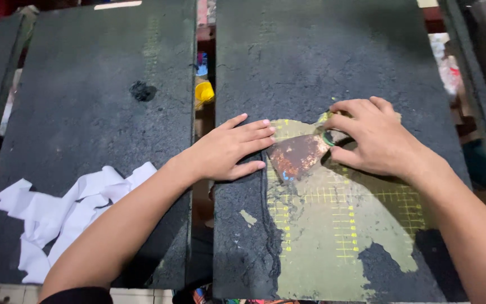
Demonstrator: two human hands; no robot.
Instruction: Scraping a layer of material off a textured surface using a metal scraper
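Where the dark coating has come off the right-hand board [333,56], a rusty scraper blade [298,156] lies flat on the bared olive-green mat [338,236] with its yellow grid lines, its edge pointing toward the left hand. The right hand [375,141] grips the scraper's handle, fingers [355,107] curled tightly round it so that the handle is mostly hidden. The left hand [229,151] rests palm-down just beside the blade, its fingers [254,132] straight and close together, their tips on the board at the rim of the bared patch. Across a narrow gap, a second dark board [85,112] carries a heap of crumpled white paper [66,217] near its front edge. A small yellow cup [204,92] sits down in the gap between the boards.
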